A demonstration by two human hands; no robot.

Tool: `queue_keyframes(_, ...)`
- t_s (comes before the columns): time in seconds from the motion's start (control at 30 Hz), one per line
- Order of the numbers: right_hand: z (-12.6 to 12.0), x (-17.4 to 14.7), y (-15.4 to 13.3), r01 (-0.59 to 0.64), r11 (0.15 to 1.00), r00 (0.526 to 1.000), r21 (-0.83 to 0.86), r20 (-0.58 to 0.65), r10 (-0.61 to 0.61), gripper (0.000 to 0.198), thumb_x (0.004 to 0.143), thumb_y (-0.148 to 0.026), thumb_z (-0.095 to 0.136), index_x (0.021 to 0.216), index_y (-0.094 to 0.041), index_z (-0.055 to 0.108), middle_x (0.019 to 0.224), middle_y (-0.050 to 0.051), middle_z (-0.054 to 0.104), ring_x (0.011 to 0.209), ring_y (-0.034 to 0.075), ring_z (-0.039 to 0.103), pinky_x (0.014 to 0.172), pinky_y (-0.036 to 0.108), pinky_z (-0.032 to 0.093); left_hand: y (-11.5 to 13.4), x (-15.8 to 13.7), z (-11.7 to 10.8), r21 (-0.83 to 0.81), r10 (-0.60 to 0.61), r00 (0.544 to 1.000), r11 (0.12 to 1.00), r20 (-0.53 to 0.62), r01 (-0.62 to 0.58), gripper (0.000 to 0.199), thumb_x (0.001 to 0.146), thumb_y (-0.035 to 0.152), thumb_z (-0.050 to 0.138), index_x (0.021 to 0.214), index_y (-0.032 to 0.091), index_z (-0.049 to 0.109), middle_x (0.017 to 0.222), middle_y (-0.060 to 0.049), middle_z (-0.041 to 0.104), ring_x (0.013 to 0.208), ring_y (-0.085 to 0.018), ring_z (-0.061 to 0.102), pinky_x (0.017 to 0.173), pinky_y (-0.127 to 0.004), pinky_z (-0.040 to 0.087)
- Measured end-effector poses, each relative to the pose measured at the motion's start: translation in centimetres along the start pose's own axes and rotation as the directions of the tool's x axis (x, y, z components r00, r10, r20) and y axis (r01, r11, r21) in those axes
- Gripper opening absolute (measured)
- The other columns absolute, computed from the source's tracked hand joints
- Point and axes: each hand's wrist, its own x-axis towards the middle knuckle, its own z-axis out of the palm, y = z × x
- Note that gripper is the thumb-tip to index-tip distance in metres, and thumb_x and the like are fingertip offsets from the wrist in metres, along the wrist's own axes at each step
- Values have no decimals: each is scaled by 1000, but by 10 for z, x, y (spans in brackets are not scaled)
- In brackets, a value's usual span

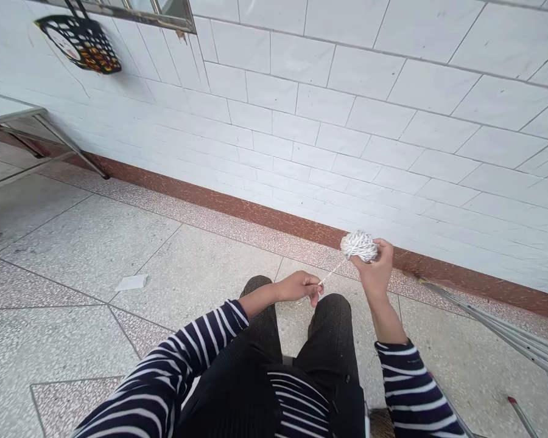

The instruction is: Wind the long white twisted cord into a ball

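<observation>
A ball of white yarn (358, 246) with dark flecks is held up in my right hand (375, 267), its fingers wrapped around the lower right side. One strand of the yarn runs taut down and left from the ball. My left hand (304, 287) pinches that strand between thumb and fingers, just above my knees. The two hands are a short way apart, the right one higher and farther out. Part of the ball is covered by my right fingers and thumb.
A white tiled wall (301, 121) rises ahead. Metal poles (497, 322) lie on the floor at right, near a red-tipped rod (523, 417). At left stands a metal-legged table (13, 109); a patterned bag (80, 45) hangs above. White paper (132, 282) lies on the floor.
</observation>
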Motion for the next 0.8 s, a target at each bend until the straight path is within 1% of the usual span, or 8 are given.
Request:
queue_keyframes(0.13,8,-19,18,21,997,999,-70,38,-19,47,58,-35,73,100,-23,56,107,8,57,104,32,53,92,48,43,17,-5,-6,97,-25,998,995,63,19,36,94,43,53,72,16,64,70,-2,70,73,-14,63,77,-22,44)
queue_keyframes(0.2,4,-22,20,33,996,999,-79,6,-33,48,59,-35,72,102,-23,54,110,9,55,104,32,52,91,47,43,16,-11,-8,110,-75,995,992,69,67,35,93,43,55,75,16,66,67,-1,70,74,-14,64,78,-23,44)
queue_keyframes(0.27,-5,-18,18,53,996,997,-75,-56,-57,51,61,-34,70,107,-22,51,113,10,53,108,32,51,92,47,43,10,-19,-6,59,-97,992,994,82,92,35,95,45,53,80,16,68,67,-1,70,74,-15,65,81,-24,45)
queue_keyframes(0.4,-21,-3,-5,127,992,977,-26,-171,-130,56,64,-31,69,114,-23,46,117,9,50,109,29,52,91,45,45,-11,-28,-1,-10,-81,993,997,90,82,34,96,45,51,88,16,68,69,-2,70,77,-14,64,83,-24,45)
queue_keyframes(0.5,-29,-1,-38,242,967,948,74,-232,-219,55,63,-26,75,112,-22,50,114,7,51,104,26,56,84,40,49,-27,-25,-8,85,-98,995,992,-2,98,29,93,41,54,87,16,67,72,-1,70,75,-13,61,77,-22,43)
queue_keyframes(0.6,-36,-1,-73,376,916,896,140,-309,-320,57,59,-20,80,109,-23,52,113,7,52,106,26,58,85,42,51,-38,-20,-22,147,-101,991,983,-86,113,30,92,40,52,82,15,66,75,-2,69,74,-14,61,73,-22,42)
queue_keyframes(0.7,-48,6,-100,513,848,808,137,-412,-422,64,53,-13,84,108,-23,54,111,6,52,105,27,58,90,48,51,-42,-15,-34,196,-44,992,978,-122,67,31,93,36,47,80,15,66,80,-3,70,79,-15,61,77,-23,42)
queue_keyframes(0.8,-66,17,-119,607,785,723,121,-493,-483,64,49,-11,82,107,-24,56,106,4,51,99,27,57,91,52,50,-43,-6,-44,296,-32,977,951,-211,95,25,90,31,49,83,16,68,85,-2,70,84,-16,61,78,-22,42)
